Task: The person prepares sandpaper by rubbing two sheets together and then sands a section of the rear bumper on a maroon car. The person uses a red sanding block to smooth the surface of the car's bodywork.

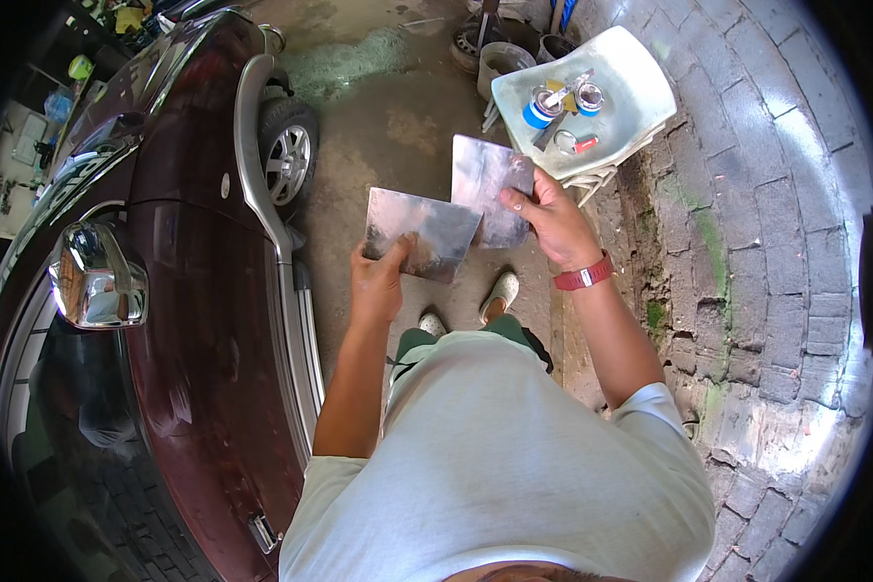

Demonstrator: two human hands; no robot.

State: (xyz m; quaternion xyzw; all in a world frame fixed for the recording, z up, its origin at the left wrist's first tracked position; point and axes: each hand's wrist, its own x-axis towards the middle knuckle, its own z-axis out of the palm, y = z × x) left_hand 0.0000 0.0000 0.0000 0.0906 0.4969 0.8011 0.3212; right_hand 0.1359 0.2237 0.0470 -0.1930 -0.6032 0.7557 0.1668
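Note:
My left hand grips a flat rectangular plate by its lower left edge, with the thumb lying across its face. A second flat plate, held more upright, is in my right hand, pinched at its right edge. Both plates carry smeared pinkish and dark grey patches. They are side by side in front of my body, and the left plate's right corner meets or overlaps the right plate; I cannot tell whether they touch. A red band circles my right wrist.
A dark maroon car with a chrome mirror stands close on my left. Ahead right, a pale plastic chair holds two open cans and a small red item. Buckets stand behind it. A block wall runs along my right.

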